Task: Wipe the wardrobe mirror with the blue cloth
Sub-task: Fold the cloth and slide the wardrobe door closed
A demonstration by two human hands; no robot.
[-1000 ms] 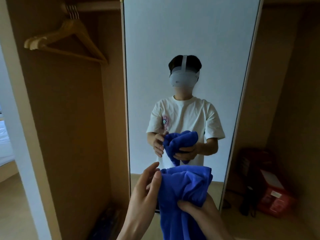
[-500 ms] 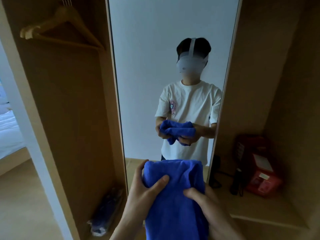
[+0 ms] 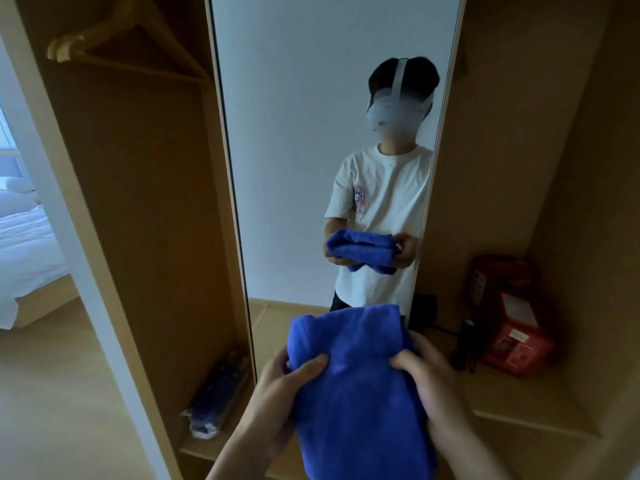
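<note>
While beside mirror [image 3: 311, 133], hangers [image 3: 131, 39], red box [image 3: 512, 327]

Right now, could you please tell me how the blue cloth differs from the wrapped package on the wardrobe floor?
The blue cloth is gripped by the left hand and right hand; the package lies untouched on the wardrobe floor, left of the mirror. The cloth is bare and folded; the package is wrapped in clear plastic. The cloth looks brighter, the package darker. Both are blue.

Blue cloth [image 3: 360, 386] in L hand [image 3: 277, 386] & R hand [image 3: 429, 379], short of mirror [image 3: 311, 133].
</note>
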